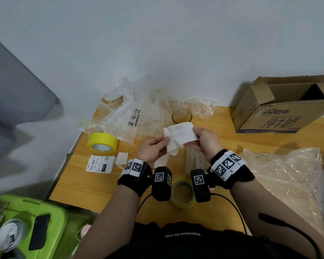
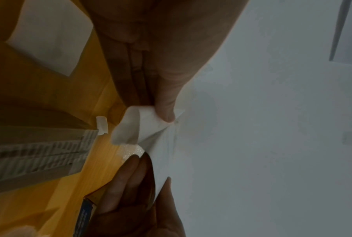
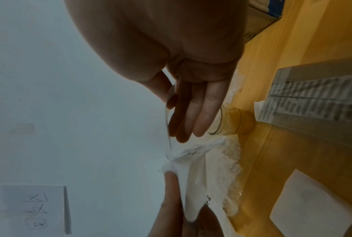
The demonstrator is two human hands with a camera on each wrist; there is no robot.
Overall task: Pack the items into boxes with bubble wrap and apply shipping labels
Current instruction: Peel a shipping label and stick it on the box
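Both hands hold a crumpled white label sheet in the air over the wooden table. My left hand pinches its lower left part, where a loose layer hangs down. My right hand pinches its right edge between thumb and fingers. In the left wrist view the thumb presses the white sheet. In the right wrist view the same sheet stretches between the two hands. A glass jar stands just behind them. An open cardboard box sits at the far right.
Bubble wrap lies heaped at the back, with another sheet at the right. A yellow tape roll, a printed shipping label and a white paper square lie at the left. A clear tape roll sits near me.
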